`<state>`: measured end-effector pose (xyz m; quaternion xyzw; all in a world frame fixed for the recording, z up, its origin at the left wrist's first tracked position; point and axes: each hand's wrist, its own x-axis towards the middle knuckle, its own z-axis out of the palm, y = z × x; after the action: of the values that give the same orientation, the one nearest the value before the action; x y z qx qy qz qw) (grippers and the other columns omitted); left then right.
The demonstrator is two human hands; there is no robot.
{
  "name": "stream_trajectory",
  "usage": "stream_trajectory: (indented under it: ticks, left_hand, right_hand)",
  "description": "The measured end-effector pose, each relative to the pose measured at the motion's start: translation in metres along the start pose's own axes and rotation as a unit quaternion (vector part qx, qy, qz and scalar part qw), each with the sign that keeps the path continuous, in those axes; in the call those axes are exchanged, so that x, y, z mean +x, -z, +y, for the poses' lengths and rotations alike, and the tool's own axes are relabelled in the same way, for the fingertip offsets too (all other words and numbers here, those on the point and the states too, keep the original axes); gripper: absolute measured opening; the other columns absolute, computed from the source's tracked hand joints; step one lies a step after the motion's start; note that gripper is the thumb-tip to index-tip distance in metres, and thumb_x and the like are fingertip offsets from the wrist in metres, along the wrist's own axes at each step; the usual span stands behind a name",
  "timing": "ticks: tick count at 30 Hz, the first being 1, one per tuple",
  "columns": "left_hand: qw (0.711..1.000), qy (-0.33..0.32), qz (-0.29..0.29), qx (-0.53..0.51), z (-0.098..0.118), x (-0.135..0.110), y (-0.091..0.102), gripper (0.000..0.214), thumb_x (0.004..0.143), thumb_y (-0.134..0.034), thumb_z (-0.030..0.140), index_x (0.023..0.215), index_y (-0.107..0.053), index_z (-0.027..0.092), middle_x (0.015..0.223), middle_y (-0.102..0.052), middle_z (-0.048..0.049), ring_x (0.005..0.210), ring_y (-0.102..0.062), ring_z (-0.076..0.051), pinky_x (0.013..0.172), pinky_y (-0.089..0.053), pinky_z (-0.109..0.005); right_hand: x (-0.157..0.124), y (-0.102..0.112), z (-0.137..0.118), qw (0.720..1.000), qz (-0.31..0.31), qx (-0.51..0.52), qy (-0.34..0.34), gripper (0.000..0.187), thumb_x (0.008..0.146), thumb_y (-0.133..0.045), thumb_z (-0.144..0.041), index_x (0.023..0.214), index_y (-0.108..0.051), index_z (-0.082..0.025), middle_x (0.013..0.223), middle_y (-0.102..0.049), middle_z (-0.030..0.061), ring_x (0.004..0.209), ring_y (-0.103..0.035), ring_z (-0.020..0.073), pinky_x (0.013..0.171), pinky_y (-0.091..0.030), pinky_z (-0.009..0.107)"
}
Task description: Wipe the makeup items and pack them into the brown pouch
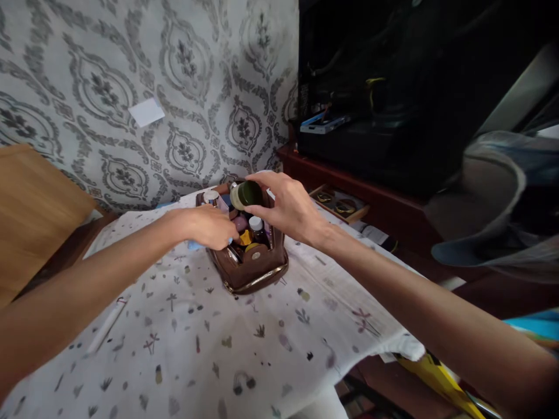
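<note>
A brown zippered bag [248, 278] lies open on the cloth, packed with small bottles and jars. My right hand [286, 203] is closed around a jar with a dark green lid [250, 195] and a paler body, tilted over the bag's far side. My left hand [213, 226] reaches in over the bag's left edge with curled fingers; the fingertips are mostly hidden, and what they grip cannot be made out. Near them are a white-capped dark bottle [257, 226] and a yellow item [246, 237]. A silvery-topped container [211, 196] stands at the far left corner.
A white patterned cloth [192, 349] covers the table, with a white pen-like stick [107, 327] at left. Behind is a patterned wall [183, 87]. To the right are a large black screen [393, 87], a small wooden tray [345, 203] and a grey chair-like object [493, 192].
</note>
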<state>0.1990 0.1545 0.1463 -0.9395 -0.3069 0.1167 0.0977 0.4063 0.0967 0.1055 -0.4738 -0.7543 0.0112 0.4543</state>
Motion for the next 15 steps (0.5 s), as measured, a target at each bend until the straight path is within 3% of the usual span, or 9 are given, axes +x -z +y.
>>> stream_trajectory:
  ticks: [7, 15]
  left_hand:
    - [0.973, -0.033, -0.223, 0.056, 0.023, -0.009, 0.025, 0.024, 0.079, -0.054, 0.010, 0.085, -0.075, 0.021, 0.081, -0.075, -0.0063, 0.071, -0.066, -0.022, 0.069, -0.043, -0.031]
    - [0.978, -0.034, -0.202, 0.028, 0.021, -0.009, 0.021, 0.023, 0.072, -0.054, 0.005, 0.073, -0.071, 0.021, 0.073, -0.073, -0.0028, 0.059, -0.060, -0.019, 0.065, -0.041, -0.032]
  right_hand:
    - [0.003, 0.000, 0.003, 0.994, -0.064, -0.031, 0.083, 0.039, 0.083, -0.073, -0.021, 0.122, -0.067, -0.017, 0.110, -0.072, 0.0088, 0.102, -0.061, 0.0270, 0.095, -0.044, 0.040]
    - [0.018, -0.006, 0.001, 0.959, -0.193, -0.082, 0.189, 0.013, 0.088, -0.068, -0.022, 0.098, -0.068, -0.014, 0.093, -0.069, 0.0087, 0.094, -0.057, 0.0241, 0.087, -0.041, 0.036]
